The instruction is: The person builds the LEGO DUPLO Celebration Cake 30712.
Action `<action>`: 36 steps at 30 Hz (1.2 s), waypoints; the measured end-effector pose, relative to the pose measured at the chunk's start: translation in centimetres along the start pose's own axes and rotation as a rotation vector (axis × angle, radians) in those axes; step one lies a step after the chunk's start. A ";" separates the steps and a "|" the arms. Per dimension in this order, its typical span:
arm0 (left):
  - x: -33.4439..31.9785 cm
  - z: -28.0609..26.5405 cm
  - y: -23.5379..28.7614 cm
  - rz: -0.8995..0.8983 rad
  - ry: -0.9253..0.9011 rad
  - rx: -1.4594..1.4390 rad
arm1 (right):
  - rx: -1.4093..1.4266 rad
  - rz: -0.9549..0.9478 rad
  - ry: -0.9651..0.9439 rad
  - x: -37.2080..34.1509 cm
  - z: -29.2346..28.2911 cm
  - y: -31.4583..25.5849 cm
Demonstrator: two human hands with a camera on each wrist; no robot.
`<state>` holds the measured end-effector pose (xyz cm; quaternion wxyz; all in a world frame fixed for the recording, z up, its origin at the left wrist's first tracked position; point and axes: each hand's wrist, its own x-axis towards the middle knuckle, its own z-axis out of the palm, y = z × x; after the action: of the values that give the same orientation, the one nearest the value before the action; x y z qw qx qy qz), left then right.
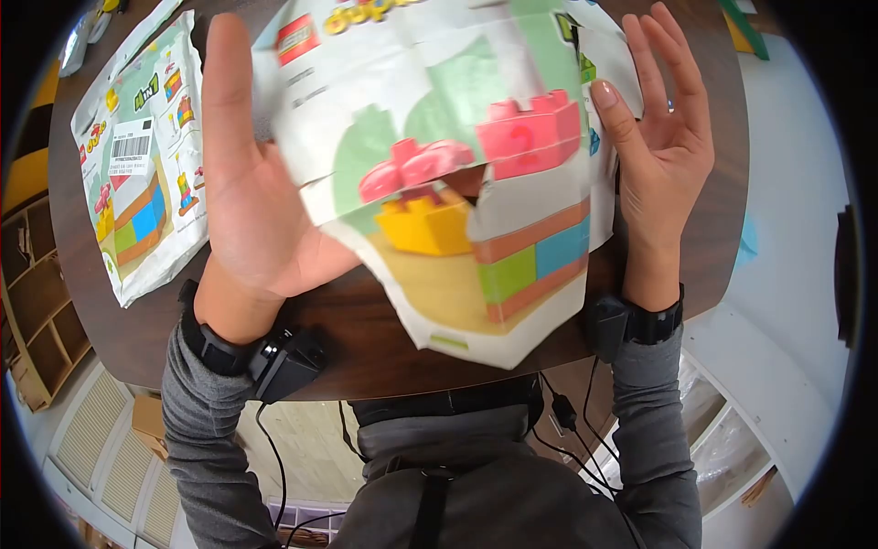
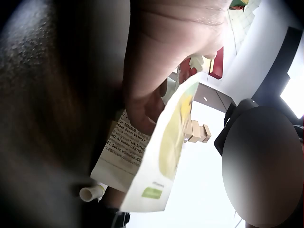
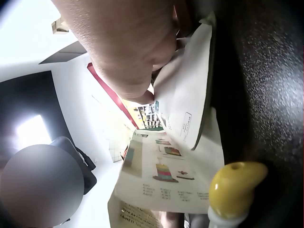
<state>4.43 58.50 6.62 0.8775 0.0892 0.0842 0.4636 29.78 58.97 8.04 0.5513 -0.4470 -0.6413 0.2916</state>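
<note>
In the head view a large torn, printed paper bag (image 1: 540, 210) spans the space between the hands, with a ragged hole in its front. My left hand (image 1: 265, 192) has its palm up against the bag's left side, one digit raised and the others hidden behind the paper. The right hand (image 1: 663, 156) is beside the right part of the bag, fingers spread and extended; whether it touches is unclear. In the left wrist view, curved fingers of the left hand (image 2: 175, 33) meet the printed paper (image 2: 166, 147). The right wrist view shows the right hand (image 3: 128, 47) against folded paper (image 3: 183, 99).
A second printed bag (image 1: 146, 174) with a barcode label lies at the left of the dark wooden table (image 1: 338, 352). A yellow-topped object (image 3: 235, 190) stands near the paper in the right wrist view. Cables hang below the table edge; shelves (image 1: 46, 302) are at the left.
</note>
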 end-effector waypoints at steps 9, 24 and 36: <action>-1.7 -1.1 1.4 0.170 0.120 0.317 | -0.372 -0.159 0.027 -0.1 -1.0 1.5; -1.6 -1.7 1.9 0.058 0.068 0.089 | -0.745 0.107 0.014 0.0 -1.1 0.0; -0.8 -1.4 2.3 0.021 0.067 0.010 | -0.394 0.178 0.218 0.1 -0.9 -0.2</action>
<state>1.83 59.24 5.85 0.8688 0.0789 0.1150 0.4752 30.55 58.83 8.44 0.4913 -0.6296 -0.5807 0.1584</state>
